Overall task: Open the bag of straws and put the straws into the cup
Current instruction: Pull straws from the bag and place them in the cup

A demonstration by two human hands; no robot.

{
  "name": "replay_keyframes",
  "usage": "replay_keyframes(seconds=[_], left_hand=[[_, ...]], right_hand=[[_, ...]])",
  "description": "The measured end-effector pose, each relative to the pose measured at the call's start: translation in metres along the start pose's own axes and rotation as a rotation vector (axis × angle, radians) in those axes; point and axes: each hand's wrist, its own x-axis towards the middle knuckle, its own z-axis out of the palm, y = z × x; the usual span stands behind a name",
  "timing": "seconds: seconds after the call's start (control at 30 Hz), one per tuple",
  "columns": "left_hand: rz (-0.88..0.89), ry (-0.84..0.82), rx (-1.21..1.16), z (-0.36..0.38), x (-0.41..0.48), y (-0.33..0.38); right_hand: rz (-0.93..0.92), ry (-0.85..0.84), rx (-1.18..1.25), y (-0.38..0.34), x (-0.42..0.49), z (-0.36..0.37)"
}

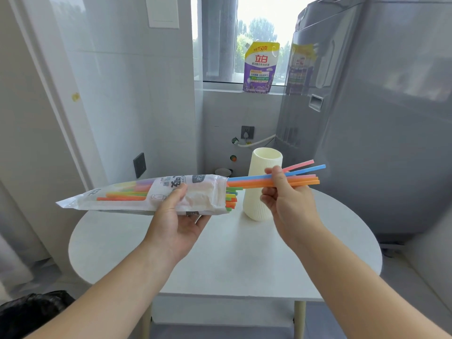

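Note:
My left hand (177,216) holds a clear plastic bag of straws (127,195) lying sideways above the table, its open mouth facing right with coloured straw ends sticking out. My right hand (285,192) pinches a small bunch of pulled-out straws (303,178), orange, blue and pink, whose left ends still sit in the bag's mouth. A tall cream ribbed cup (259,204) stands upright on the table just behind the straws, partly hidden by my right hand. I cannot see inside the cup.
The round white table (220,253) lies below both hands. A grey washing machine (379,118) stands at the right. A purple detergent pouch (260,67) sits on the window sill. A black bag (31,311) lies at the lower left.

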Motion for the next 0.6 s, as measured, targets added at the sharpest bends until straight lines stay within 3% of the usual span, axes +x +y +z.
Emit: replay_keyframes(seconds=[0.33,0.6], left_hand=[[0.010,0.033,-0.047,-0.006,0.011,0.009],[-0.004,0.041,-0.046,-0.002,0.013,0.004]], right_hand=[[-0.214,-0.019,-0.202,-0.059,0.013,-0.018],[-0.078,-0.060,-0.159,-0.053,0.015,-0.020]])
